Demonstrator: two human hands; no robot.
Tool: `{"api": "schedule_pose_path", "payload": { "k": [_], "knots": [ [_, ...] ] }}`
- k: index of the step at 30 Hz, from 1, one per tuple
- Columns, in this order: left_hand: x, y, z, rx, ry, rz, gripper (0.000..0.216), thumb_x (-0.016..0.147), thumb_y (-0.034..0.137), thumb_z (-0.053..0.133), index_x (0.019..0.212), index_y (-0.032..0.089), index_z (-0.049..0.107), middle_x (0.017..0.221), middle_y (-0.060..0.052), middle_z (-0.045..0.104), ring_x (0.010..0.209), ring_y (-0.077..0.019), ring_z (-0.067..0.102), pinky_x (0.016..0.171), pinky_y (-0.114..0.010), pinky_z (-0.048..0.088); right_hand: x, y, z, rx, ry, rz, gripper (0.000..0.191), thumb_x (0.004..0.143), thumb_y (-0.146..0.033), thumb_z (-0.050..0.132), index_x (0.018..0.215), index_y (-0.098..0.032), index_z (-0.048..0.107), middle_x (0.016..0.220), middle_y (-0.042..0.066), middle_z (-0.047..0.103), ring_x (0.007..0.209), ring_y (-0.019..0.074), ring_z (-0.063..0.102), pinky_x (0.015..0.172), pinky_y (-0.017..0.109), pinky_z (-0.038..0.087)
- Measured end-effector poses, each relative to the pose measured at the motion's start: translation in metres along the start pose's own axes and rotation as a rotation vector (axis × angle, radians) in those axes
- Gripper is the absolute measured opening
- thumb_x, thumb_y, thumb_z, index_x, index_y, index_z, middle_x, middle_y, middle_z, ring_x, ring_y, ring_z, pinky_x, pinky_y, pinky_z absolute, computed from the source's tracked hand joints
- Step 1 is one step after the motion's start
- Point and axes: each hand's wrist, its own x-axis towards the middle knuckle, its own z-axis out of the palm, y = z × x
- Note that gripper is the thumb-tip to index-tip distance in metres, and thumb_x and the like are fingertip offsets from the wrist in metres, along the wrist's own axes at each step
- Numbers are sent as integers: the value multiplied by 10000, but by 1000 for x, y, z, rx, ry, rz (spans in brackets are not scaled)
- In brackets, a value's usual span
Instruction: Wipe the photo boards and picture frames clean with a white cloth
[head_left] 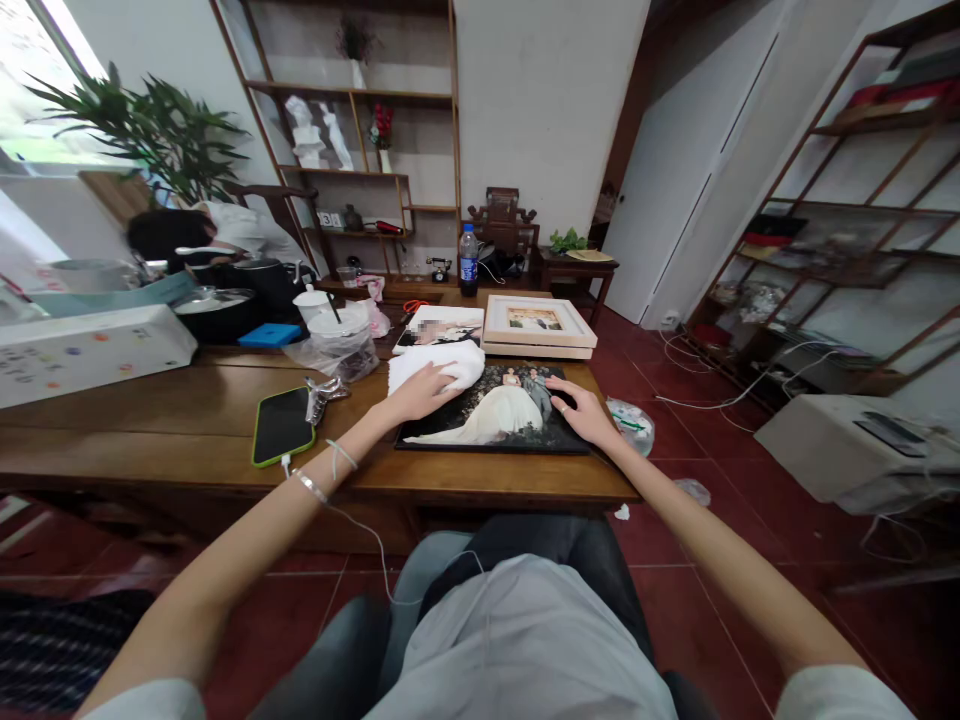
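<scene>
A dark wedding photo panel (499, 415) lies flat near the table's front edge, showing a couple and a long white dress. My left hand (421, 393) presses a bunched white cloth (466, 364) at the panel's upper left, fingers curled over it. On the panel's right side rests my right hand (585, 410), its fingers apart and holding nothing. Behind the panel are a white-framed photo (577, 325) on top of another flat piece, and a smaller photo print (469, 325) partly covered by the cloth.
A phone (283, 425) with a charging cable lies left on the wooden table (217, 400). Beyond it stand a bagged cup (335, 325), a blue box (268, 335), a pot and a white box (97, 350). A blue-capped bottle (469, 262) stands at the back. A person leans at far left.
</scene>
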Motion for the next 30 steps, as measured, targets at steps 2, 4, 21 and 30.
{"api": "schedule_pose_path", "payload": {
  "k": [2, 4, 21, 30],
  "knots": [
    [-9, 6, -1, -3, 4, 23, 391, 967, 366, 350, 926, 139, 665, 1256, -139, 597, 1243, -287, 467, 1045, -440, 343, 0, 0, 0, 2, -1, 4, 316, 832, -197, 534, 1111, -233, 677, 1252, 54, 631, 1232, 230, 533, 1087, 450, 374],
    [-23, 20, -6, -14, -23, 53, 385, 970, 356, 350, 939, 141, 668, 1356, -140, 521, 1289, -276, 430, 1062, -426, 329, 0, 0, -1, 5, -4, 0, 313, 835, -203, 531, 1110, -227, 677, 1251, 61, 631, 1232, 232, 533, 1086, 452, 375],
    [-48, 39, -30, -117, -200, 153, 396, 995, 317, 311, 956, 163, 673, 1337, -72, 558, 1381, -234, 317, 1101, -376, 291, 1, 2, 1, -14, -14, -12, 312, 843, -212, 516, 1114, -195, 670, 1250, 85, 630, 1235, 233, 530, 1096, 438, 368],
    [3, -14, 2, 8, -108, 35, 360, 970, 386, 390, 1044, 152, 654, 1452, -117, 420, 1437, -278, 161, 1126, -483, 199, 0, 2, 1, -18, -13, -16, 319, 843, -220, 512, 1120, -175, 664, 1253, 104, 626, 1232, 228, 533, 1093, 427, 372]
  ]
}}
